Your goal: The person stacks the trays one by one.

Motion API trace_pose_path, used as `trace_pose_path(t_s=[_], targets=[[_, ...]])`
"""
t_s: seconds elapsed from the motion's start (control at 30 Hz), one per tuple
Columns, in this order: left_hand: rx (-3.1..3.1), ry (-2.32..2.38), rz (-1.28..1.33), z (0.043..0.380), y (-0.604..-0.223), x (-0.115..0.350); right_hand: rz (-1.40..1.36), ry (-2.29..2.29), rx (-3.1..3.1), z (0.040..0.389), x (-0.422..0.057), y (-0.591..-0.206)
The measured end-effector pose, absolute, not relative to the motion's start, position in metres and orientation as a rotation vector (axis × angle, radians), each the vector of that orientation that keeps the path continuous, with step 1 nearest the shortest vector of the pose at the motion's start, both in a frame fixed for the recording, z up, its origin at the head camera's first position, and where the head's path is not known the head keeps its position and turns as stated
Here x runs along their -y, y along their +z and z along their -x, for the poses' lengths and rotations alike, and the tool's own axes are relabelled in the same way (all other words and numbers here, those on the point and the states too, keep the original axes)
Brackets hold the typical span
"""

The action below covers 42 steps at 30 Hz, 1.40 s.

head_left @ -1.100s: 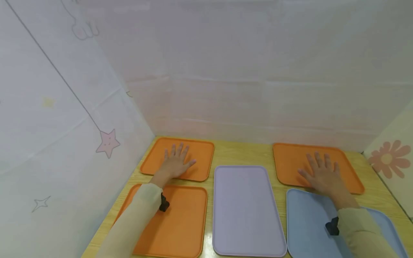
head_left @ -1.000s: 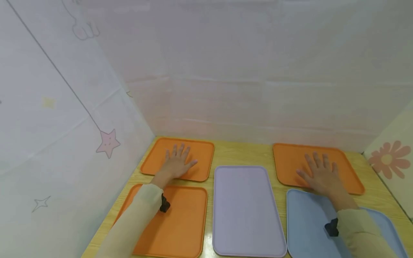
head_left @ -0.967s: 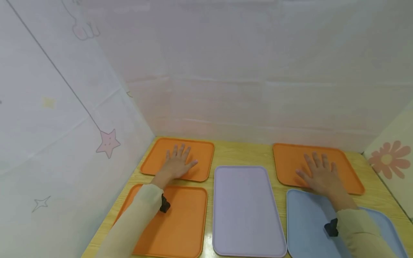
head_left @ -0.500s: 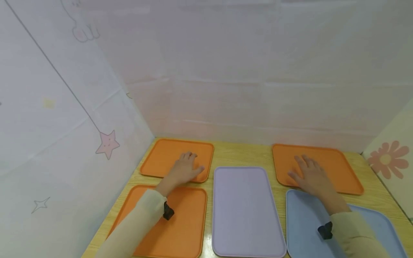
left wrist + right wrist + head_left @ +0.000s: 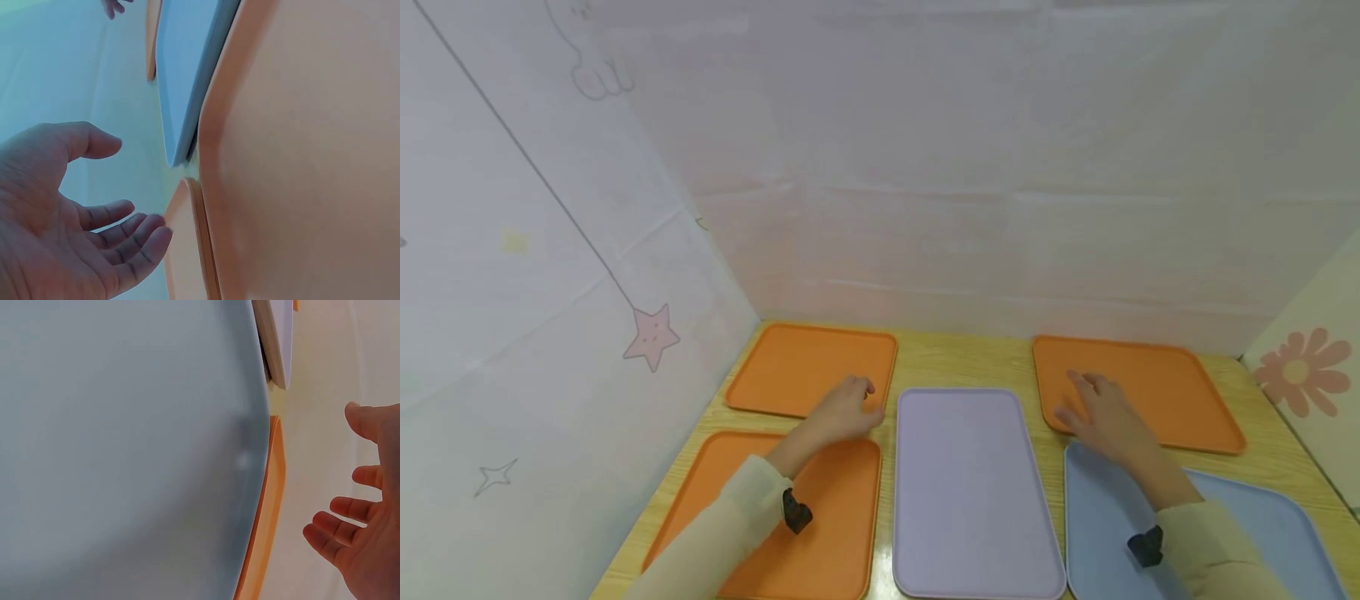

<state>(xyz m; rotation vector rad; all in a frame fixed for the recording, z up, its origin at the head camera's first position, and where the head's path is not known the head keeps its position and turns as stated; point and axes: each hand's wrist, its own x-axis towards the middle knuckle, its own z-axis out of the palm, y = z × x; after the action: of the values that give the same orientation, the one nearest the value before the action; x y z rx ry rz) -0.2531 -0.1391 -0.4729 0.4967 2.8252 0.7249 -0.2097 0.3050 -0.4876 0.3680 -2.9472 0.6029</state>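
My left hand (image 5: 844, 408) hovers over the right front corner of the far left orange tray (image 5: 797, 362), fingers loosely bent with nothing between them. In the left wrist view, thumb and fingers of the left hand (image 5: 94, 219) stand well apart. On the other side, my right hand (image 5: 1105, 421) is above the front left corner of the far right orange tray (image 5: 1157, 392), its forearm crossing over the blue tray (image 5: 1101, 508). The right wrist view shows the right hand (image 5: 369, 512) raised off the trays, fingers slightly bent and holding nothing.
A lilac tray (image 5: 970, 492) lies lengthwise in the middle of the wooden table (image 5: 958, 354). Beneath the left forearm is a nearer orange tray (image 5: 838, 517). White cloth hangs behind as a back wall (image 5: 925, 167) and at the left side, where a pink star (image 5: 652, 337) is printed.
Both hands have lifted, drawn back toward the body and moved inward, the left to the right and the right to the left. Their spread fingers have relaxed into a loose bend. The trays stay put.
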Motion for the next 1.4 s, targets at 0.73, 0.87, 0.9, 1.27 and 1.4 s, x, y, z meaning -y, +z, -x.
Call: trace_pose_path(t_s=[0.73,0.87,0.9,1.27,1.4], targets=[[-2.479,0.969,-0.429,0.220,-0.473,0.122,-0.402,0.908,2.921,0.213,-0.279,-0.501],[-2.393,1.067,-0.397,0.217,-0.478,0.120,-0.431,0.999,2.923,0.216,-0.274,-0.502],[-2.371,1.089,-0.387,0.216,-0.480,0.120,-0.435,1.021,2.933,0.216,-0.273,-0.502],[-2.352,1.094,-0.361,0.203,-0.486,0.108,-0.318,1.233,3.105,0.224,-0.263,-0.510],[-2.443,0.993,-0.410,0.200,-0.487,0.099,-0.301,1.222,3.137,0.224,-0.258,-0.510]])
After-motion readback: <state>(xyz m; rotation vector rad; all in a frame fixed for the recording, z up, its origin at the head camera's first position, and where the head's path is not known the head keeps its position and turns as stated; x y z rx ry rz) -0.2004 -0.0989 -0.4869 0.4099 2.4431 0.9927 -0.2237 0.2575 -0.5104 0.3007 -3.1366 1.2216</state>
